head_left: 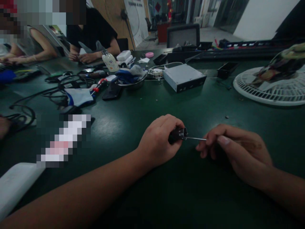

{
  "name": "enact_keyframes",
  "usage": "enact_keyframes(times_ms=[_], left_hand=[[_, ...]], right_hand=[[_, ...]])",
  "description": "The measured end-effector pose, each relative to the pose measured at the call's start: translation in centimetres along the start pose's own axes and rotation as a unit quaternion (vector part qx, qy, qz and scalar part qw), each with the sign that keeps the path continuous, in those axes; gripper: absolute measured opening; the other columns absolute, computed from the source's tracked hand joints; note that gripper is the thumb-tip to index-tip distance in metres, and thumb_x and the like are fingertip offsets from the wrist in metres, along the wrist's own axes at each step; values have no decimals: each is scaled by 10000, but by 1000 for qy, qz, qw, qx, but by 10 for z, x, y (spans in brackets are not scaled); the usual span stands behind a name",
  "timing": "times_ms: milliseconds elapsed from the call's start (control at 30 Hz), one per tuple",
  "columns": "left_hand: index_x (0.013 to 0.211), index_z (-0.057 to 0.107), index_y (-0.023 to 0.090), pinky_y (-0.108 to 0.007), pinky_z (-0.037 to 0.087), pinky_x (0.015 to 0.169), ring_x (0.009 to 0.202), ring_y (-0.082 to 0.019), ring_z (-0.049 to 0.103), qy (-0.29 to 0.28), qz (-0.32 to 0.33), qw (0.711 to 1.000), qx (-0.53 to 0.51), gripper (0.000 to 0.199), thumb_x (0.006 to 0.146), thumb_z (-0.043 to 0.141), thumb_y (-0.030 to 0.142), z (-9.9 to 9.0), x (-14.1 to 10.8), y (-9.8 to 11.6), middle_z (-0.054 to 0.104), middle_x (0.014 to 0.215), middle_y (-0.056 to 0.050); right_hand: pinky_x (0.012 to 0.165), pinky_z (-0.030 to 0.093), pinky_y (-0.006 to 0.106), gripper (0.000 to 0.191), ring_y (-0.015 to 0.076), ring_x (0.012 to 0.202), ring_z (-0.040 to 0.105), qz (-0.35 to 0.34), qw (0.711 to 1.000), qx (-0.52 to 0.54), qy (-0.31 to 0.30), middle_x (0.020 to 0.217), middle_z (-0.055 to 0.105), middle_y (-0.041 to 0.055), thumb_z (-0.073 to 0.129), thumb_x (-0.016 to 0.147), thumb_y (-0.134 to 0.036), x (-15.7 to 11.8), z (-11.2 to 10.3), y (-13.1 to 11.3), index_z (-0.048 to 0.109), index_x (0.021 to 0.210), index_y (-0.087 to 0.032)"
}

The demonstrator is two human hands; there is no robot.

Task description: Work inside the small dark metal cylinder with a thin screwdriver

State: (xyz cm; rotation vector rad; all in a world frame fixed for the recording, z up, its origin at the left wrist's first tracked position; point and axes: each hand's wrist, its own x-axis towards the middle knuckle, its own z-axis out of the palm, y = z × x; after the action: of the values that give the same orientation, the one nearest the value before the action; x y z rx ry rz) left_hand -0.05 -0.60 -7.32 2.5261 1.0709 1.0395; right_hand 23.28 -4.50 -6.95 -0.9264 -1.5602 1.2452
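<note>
My left hand (pixel 158 138) is wrapped round a dark cylinder (pixel 176 135) with a shiny metal rim at its right end; most of its body is hidden in the palm. In my right hand (pixel 240 156) is a thin screwdriver (pixel 195 138), its amber handle partly covered by the fingers and thumb. The metal shaft points left and its tip meets the cylinder's rimmed end, near the lower edge. Whether the tip sits inside or only touches the rim, I cannot tell. A small dark metal piece (pixel 227 117) lies on the green table (pixel 133 111) beyond my right hand.
Farther back are a grey metal drive box (pixel 183 74), a metal bowl (pixel 132 83) with blue-and-white cloth, and a black phone (pixel 111 92). A white fan grille (pixel 274 87) lies at right. Cables (pixel 69 81) and a red-handled screwdriver (pixel 100 84) are at left. Two people sit across the table.
</note>
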Motion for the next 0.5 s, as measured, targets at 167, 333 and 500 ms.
enact_keyframes(times_ms=[167,333,500], left_hand=[[1005,603,187,-332,536,814,917,-182,647,-7,2,1000,0,226,805,661,99,0,-1,-1,691,994,-52],[1001,596,185,-327,531,811,902,-178,642,-3,-6,1000,10,241,793,666,85,-1,-1,-1,684,979,-46],[992,600,192,-335,531,820,912,-187,640,-7,-14,1000,13,267,767,667,64,-2,0,-1,685,991,-48]], right_hand=[[502,502,276,241,189,667,707,-6,998,-19,65,796,742,60,574,1009,-357,0,3,-1,708,868,-214],[481,494,275,197,196,679,717,-11,998,4,60,881,756,76,577,1008,-340,1,5,-1,709,931,-217],[495,510,273,205,199,684,722,-14,1000,19,18,893,760,86,581,1009,-351,2,4,-3,712,947,-206]])
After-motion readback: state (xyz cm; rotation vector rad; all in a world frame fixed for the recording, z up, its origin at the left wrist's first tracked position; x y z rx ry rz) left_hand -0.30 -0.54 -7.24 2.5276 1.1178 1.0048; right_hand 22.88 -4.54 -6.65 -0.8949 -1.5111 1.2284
